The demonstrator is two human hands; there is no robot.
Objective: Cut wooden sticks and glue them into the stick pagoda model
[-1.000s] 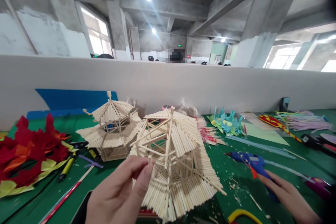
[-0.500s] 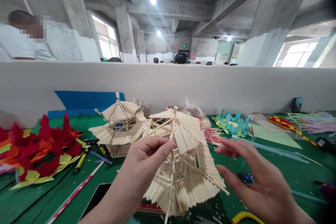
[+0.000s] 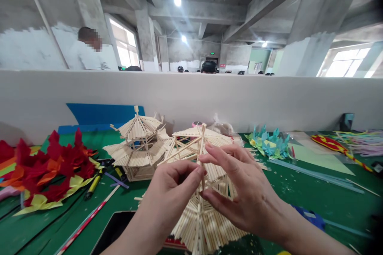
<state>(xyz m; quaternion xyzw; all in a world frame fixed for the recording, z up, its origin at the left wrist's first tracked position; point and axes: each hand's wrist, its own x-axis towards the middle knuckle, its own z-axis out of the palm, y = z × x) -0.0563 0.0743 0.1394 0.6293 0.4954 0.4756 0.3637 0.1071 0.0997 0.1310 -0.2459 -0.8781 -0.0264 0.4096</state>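
A two-tier pavilion of thin wooden sticks [image 3: 197, 223] stands on the green table right in front of me. My left hand [image 3: 170, 187] pinches a short stick against one of its upright ribs, fingers closed. My right hand [image 3: 239, 191] rests on the upper roof from the right, fingers spread across the sticks and thumb below, touching the same rib. A second, smaller stick pavilion [image 3: 137, 143] stands behind and to the left.
Red and yellow paper flowers [image 3: 44, 171] lie at the left, with pens [image 3: 92, 185] and a red rod [image 3: 80, 225]. Teal paper flowers [image 3: 269, 143] and a blue glue gun [image 3: 308, 217] are at the right. A white partition [image 3: 269, 99] backs the table; a person stands beyond it.
My right hand left the blue glue gun on the table and came across to the pavilion roof. My left hand moved its stick up against the rib. The view shifted slightly left.
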